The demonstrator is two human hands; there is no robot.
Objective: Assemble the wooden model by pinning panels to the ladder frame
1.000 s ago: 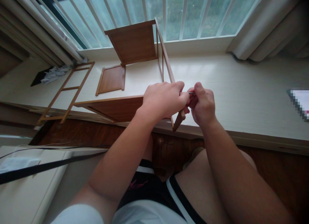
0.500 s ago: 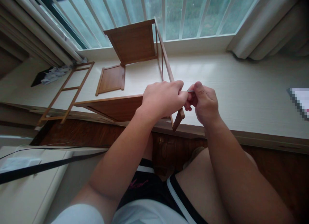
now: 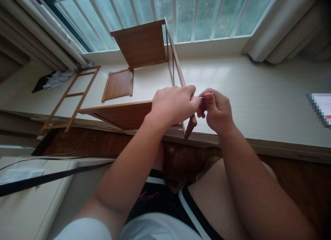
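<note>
A partly joined wooden frame [image 3: 177,65] with brown panels stands on the white window ledge. My left hand [image 3: 173,105] is closed over the near part of its right side, with the fingertips hidden behind it. A narrow wooden end [image 3: 190,127] shows below that hand. To the right, my right hand [image 3: 218,111] is closed, pinching a thin metal rod [image 3: 201,97] between thumb and fingers. The rod points at the frame beside my left thumb; its tip is hidden. One brown panel [image 3: 141,43] stands at the back of the frame, and another [image 3: 119,114] runs along the front.
A smaller wooden panel [image 3: 117,84] lies on the ledge [image 3: 258,95]. Left of it, a ladder-like wooden frame [image 3: 74,94] overhangs the ledge's front edge. Crumpled plastic [image 3: 59,80] lies farther left. A black strap [image 3: 57,176] crosses a white cabinet [image 3: 31,212]. Window bars and curtains stand behind.
My right hand has turned slightly and shifted a little left, its thumb now bent lower over the rod. My left hand and the wooden frame stay nearly in place.
</note>
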